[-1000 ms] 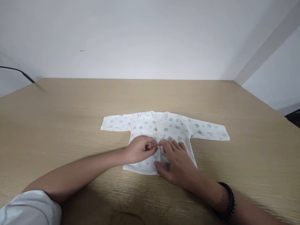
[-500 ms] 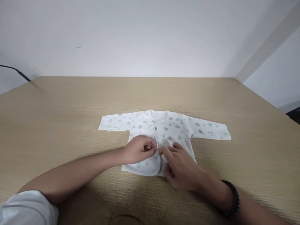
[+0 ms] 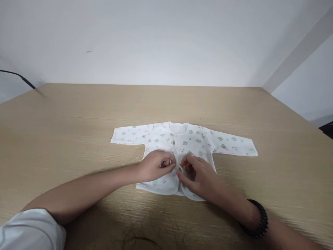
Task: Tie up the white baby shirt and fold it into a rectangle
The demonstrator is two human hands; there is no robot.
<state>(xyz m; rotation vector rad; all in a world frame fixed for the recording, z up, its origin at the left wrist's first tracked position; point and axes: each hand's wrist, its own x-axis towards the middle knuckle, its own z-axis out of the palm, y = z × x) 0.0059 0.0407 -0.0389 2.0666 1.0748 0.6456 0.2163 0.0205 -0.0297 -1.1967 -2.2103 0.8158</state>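
Note:
A small white baby shirt (image 3: 186,142) with a green and pink animal print lies front up, sleeves spread to both sides. The two front edges meet in the middle, where a thin white tie string (image 3: 180,166) shows between my hands. My left hand (image 3: 157,165) rests over the left front panel, thumb and forefinger pinched on the string. On the other side, my right hand (image 3: 199,175) has its thumb and forefinger apart around a short bit of the string, its other fingers curled. Whether those curled fingers touch the string is hidden.
The shirt lies on a light wooden table (image 3: 78,114) against a white wall (image 3: 166,41). A black cable (image 3: 27,82) comes in at the far left edge. At the right edge a dark object (image 3: 326,129) is partly visible. I wear a black bracelet (image 3: 261,220) on my right wrist.
My right thumb has come up toward the string and the forefinger has drawn back, parting them around it. The lower right panel shows more. My left hand keeps its pinch.

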